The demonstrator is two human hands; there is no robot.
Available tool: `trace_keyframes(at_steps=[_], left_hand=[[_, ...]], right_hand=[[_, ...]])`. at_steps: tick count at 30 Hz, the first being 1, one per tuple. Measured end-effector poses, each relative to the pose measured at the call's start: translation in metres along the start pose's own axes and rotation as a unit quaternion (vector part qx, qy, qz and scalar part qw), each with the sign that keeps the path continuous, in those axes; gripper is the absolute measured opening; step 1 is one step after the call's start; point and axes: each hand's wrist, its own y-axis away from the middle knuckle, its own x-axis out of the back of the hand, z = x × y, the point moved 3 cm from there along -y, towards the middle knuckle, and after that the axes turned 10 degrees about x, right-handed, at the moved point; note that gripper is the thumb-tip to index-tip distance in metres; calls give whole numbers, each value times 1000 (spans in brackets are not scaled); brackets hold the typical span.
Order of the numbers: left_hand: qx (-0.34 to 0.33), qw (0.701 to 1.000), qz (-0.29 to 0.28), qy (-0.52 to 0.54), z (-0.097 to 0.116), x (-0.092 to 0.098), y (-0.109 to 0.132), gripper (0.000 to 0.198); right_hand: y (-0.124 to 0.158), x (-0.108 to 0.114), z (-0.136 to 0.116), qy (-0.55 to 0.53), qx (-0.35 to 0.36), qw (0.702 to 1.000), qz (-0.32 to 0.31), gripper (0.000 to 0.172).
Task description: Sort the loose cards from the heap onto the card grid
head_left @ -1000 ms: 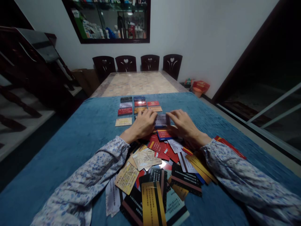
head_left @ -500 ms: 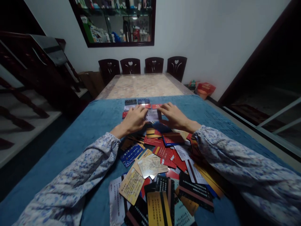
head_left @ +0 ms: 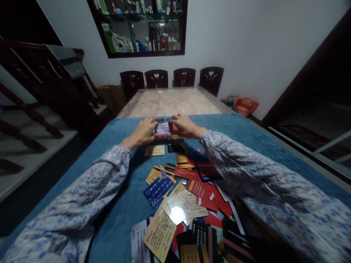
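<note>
Blue cloth [head_left: 116, 219] covers the near bench [head_left: 175, 100]. Just above frame centre, left hand [head_left: 144, 132] and right hand [head_left: 184, 126] pinch a pale card [head_left: 163, 128] by opposite ends, grip closed; loose cards [head_left: 189, 204] lie below.

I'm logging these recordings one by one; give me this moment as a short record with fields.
Left hand: holds the left end of a pale lilac card
Right hand: holds that card's right end
Nearer the wearer: loose, overlapping card pile, some with dark stripes
Pile's left edge: blue card
Under the cards: blue cloth
Background: four dark chairs
</note>
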Motion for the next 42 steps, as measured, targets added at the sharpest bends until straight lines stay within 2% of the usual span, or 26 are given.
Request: trace_keyframes(at_steps=[8, 15, 23, 35, 42], left_hand=[[27, 999, -20, 28, -45, -18, -25, 32], [44, 997, -50, 39, -65, -39, -43, 26], [65, 992, -100, 45, -74, -58, -58, 35], [60, 989, -127, 42, -74, -65, -60, 34], [63, 988, -130, 51, -77, -67, -60, 30]], right_hand=[[-48, -9, 6, -25, -29, 998, -50, 29], [-69, -25, 12, -39, -48, 995, -83, 32], [-79, -42, 19, -39, -54, 990, -123, 32], [-85, -54, 22, -14, -46, 989, -142, 38], [-87, -56, 22, -15, -53, 987, -149, 36]])
